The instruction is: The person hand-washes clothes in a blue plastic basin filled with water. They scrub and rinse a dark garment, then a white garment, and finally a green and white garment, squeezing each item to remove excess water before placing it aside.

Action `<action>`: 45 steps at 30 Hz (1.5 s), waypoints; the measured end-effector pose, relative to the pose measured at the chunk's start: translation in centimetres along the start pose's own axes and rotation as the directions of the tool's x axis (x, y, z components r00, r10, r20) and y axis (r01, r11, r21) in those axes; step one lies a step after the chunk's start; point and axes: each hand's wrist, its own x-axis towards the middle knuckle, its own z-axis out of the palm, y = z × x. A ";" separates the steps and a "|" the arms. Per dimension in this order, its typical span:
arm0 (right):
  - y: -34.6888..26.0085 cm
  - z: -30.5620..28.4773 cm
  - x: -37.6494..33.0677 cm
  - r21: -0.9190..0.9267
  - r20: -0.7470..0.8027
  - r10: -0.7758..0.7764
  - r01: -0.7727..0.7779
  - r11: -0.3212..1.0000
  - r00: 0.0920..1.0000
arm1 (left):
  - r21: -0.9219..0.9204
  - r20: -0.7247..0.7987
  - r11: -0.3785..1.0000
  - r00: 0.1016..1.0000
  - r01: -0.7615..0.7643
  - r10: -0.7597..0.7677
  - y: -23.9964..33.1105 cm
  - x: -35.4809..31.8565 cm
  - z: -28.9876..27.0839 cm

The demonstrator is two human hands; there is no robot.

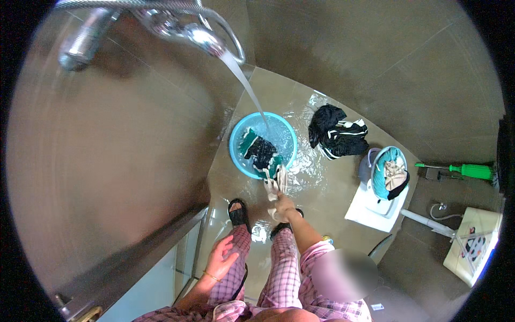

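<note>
My right hand [282, 205] is closed around the pale end of a wet garment [262, 152]. From there the black, green and white cloth hangs over the near rim into a round light-blue tub [234, 158], where most of it lies in water. My left hand [221, 260] is held low over my left leg, fingers apart and holding nothing. A stream of water [245, 85] runs from the chrome tap [206, 40] at the upper left into the tub.
Black clothes with white stripes [343, 140] lie heaped on the wet tiled floor [311, 198], right of the tub. Farther right, a bucket of clothes [380, 174] stands by a white toilet lid [365, 213]. A green-handled tool [475, 171] and a cistern [455, 263] are at the wall.
</note>
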 end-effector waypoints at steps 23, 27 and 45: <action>-37.6 -23.4 -20.4 0.646 0.093 -0.372 0.228 0.728 0.924 | -0.210 -0.131 0.978 0.991 0.011 -0.040 8.5 -7.7 -10.3; -34.2 -21.4 -12.4 0.741 0.052 -0.214 0.106 0.663 0.975 | -0.264 -0.138 0.963 0.990 -0.048 0.011 10.9 -4.3 -8.6; -35.3 -21.8 -4.7 0.747 0.148 -0.247 0.056 0.663 0.957 | -0.481 0.182 0.876 0.975 -0.023 0.125 31.8 24.0 -4.9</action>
